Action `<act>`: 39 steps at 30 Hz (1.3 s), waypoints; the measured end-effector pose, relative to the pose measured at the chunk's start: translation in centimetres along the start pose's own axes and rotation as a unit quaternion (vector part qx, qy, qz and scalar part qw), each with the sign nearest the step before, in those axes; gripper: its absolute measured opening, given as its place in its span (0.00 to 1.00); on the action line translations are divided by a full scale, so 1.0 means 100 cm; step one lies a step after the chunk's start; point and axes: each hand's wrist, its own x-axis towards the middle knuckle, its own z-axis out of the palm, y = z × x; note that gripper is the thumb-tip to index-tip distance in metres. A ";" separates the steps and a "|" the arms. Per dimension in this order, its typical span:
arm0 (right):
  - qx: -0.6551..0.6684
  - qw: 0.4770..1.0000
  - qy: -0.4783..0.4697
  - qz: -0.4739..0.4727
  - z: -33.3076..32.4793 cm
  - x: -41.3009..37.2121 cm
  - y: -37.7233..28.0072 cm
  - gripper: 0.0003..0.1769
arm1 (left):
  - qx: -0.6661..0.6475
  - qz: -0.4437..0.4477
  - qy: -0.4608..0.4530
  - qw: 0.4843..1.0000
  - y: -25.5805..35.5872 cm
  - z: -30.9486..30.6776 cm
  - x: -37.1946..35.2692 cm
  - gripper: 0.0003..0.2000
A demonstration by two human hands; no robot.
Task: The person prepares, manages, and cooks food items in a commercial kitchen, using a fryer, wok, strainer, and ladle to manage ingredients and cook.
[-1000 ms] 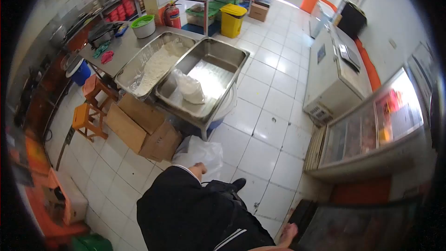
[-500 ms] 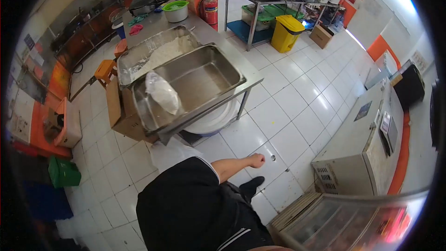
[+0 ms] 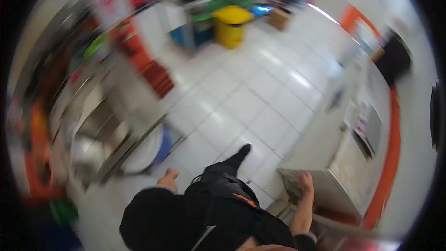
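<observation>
My left hand [image 3: 171, 175] hangs low beside my body, over the tiled floor near the corner of the steel table [image 3: 139, 132]. Motion smears its fingers, and I see no object in it. On my other side, my right hand [image 3: 305, 181] is in front of the near corner of the white chest freezer [image 3: 320, 135]; whether it touches cannot be told. Its fingers are blurred too, with nothing visible in them. A steel pan [image 3: 125, 130] on the table has a whitish plastic bag [image 3: 88, 151] at its near end.
White floor tiles [image 3: 241, 102] stretch ahead of me. A yellow bin [image 3: 230, 30] and a cardboard box [image 3: 278, 19] stand farther back. A dark red crate-like stack [image 3: 158, 79] is beyond the steel table. A scale [image 3: 367, 130] rests on the freezer. Under the table is a large white-and-blue tub [image 3: 151, 153].
My view has swung right, so the table with the pans now lies farther left. My right hand has come into view. A foot has stepped forward, and the red stack is newly visible.
</observation>
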 end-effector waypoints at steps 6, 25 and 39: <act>-0.218 0.968 0.118 -0.025 0.030 0.167 -0.017 0.28 | 0.139 0.119 -0.081 0.980 0.223 -0.065 0.090 0.12; -0.358 0.930 -0.047 0.064 -0.181 0.550 -0.389 0.25 | -0.248 0.189 0.082 0.946 0.947 -0.170 0.217 0.13; -0.265 0.842 0.307 -0.355 -0.439 0.866 -0.911 0.16 | 0.006 0.051 0.081 0.995 1.137 -0.157 0.435 0.15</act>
